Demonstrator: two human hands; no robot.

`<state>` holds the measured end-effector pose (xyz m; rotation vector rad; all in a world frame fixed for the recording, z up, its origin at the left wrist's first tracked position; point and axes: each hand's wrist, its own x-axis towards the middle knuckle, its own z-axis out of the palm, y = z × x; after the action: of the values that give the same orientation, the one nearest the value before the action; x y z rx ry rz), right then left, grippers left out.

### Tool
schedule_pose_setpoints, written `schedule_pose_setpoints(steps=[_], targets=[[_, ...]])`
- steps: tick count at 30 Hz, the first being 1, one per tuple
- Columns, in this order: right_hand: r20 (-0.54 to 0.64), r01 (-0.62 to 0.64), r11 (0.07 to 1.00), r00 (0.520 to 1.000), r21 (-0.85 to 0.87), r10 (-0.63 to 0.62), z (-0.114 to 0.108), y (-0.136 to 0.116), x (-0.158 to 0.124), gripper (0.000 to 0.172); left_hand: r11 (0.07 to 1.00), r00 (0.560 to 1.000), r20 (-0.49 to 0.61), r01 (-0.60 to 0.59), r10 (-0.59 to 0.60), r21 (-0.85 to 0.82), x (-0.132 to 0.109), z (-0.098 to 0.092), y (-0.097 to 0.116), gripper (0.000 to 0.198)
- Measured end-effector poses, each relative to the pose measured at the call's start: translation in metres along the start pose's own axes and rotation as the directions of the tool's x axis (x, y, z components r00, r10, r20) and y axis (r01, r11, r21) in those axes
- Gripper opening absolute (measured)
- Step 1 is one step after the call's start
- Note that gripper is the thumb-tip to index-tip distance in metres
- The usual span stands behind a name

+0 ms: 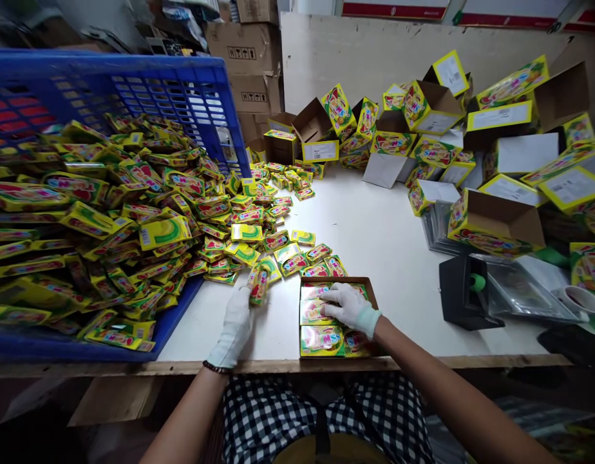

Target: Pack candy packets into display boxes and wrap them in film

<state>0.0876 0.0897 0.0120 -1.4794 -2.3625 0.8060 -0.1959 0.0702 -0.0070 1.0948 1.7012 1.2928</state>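
Note:
My left hand [236,322], in a white glove, grips a small yellow-green printed box [259,283] beside the loose pile. My right hand [348,305], also gloved, lies with fingers stretched out over the small boxes [321,340] packed inside an open brown carton [301,322]. That carton sits at the table's front edge. Its right part is partly covered by my right hand and wrist. Loose small boxes [290,259] of the same print spread over the white table [365,238] just behind the carton.
A tipped blue plastic crate [237,129] full of the small boxes fills the left. Printed display cartons [500,222] are heaped at the back right. A black tape dispenser [464,293], clear plastic sheets [524,290] and a white cup [580,299] lie at the right.

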Motion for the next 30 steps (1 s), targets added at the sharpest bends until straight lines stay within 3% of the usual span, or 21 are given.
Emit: schedule_pose_setpoints(steps=[3,5,7,9,12,13,15,18,19,21,27,30], targets=[[-0.142,0.003,0.981,0.99,0.193,0.024,-0.01,-0.001,0.005,0.039,0.933,0.98,0.181,0.137,-0.079,-0.334,-0.014,0.019,0.027,0.047],[-0.243,0.063,0.924,0.97,0.378,0.033,-0.02,-0.008,0.009,0.046,0.832,0.919,0.391,0.261,-0.058,-0.489,-0.02,0.034,0.045,0.044],[-0.265,0.132,0.869,0.964,0.476,-0.001,-0.031,-0.016,0.013,0.052,0.851,0.841,0.54,0.27,0.019,-0.45,-0.021,0.048,0.059,0.04],[-0.273,0.158,0.871,0.962,0.466,-0.028,-0.039,-0.019,0.017,0.05,0.933,0.828,0.555,0.13,0.083,-0.335,-0.017,0.06,0.067,0.039],[-0.364,0.086,0.919,0.929,0.385,0.065,-0.036,-0.012,0.02,0.044,0.973,0.906,0.357,-0.195,0.228,-0.128,-0.008,0.071,0.066,0.036],[-0.394,0.044,0.926,0.912,0.375,0.116,-0.031,-0.007,0.02,0.044,0.951,0.91,0.282,-0.305,0.305,-0.043,-0.007,0.073,0.064,0.034],[-0.409,-0.029,0.932,0.893,0.362,0.186,-0.014,0.004,0.02,0.042,0.849,0.845,0.24,-0.515,0.478,0.12,-0.008,0.075,0.056,0.031],[-0.374,-0.068,0.937,0.905,0.343,0.203,0.011,0.015,0.019,0.035,0.601,0.647,0.425,-0.757,0.633,0.257,-0.016,0.076,0.048,0.03],[-0.375,-0.062,0.939,0.906,0.337,0.195,0.017,0.017,0.019,0.034,0.523,0.59,0.506,-0.803,0.629,0.287,-0.02,0.076,0.047,0.029],[-0.392,-0.023,0.946,0.907,0.323,0.155,0.023,0.02,0.02,0.031,0.4,0.538,0.617,-0.842,0.574,0.362,-0.026,0.076,0.048,0.027],[-0.37,0.031,0.965,0.926,0.262,0.071,0.02,0.03,0.021,0.033,0.113,0.488,0.742,-0.861,0.459,0.497,-0.035,0.079,0.055,0.022],[-0.371,0.032,0.965,0.926,0.259,0.069,0.019,0.028,0.018,0.033,0.083,0.516,0.741,-0.84,0.429,0.537,-0.04,0.081,0.056,0.026]])
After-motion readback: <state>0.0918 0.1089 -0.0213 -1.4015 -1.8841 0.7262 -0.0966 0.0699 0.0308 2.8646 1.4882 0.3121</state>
